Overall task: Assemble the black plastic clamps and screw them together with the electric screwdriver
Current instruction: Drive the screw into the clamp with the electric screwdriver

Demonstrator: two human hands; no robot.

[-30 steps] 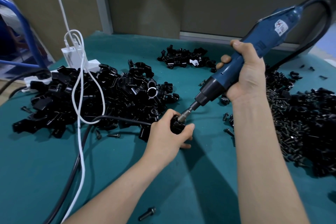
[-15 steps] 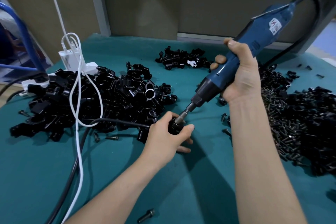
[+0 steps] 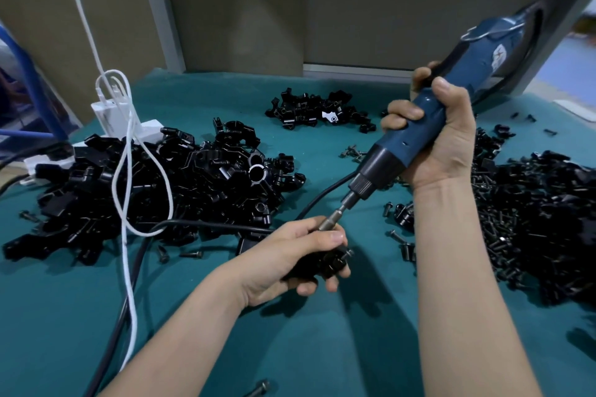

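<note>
Near the middle of the teal counter [image 3: 290, 348], the left hand [image 3: 290, 261] holds a black plastic clamp [image 3: 325, 263], fingers curled tight around it (a screw head pokes out at its right side). The right hand [image 3: 442, 138] grips the blue electric screwdriver [image 3: 483, 51], fingers wrapped round the barrel. The tool slants down from 1 o'clock and its bit [image 3: 332, 219] reaches the left thumb, tip hidden. A heap of clamp parts [image 3: 145, 190] lies at 9 o'clock, screws [image 3: 516, 219] at 3 o'clock.
</note>
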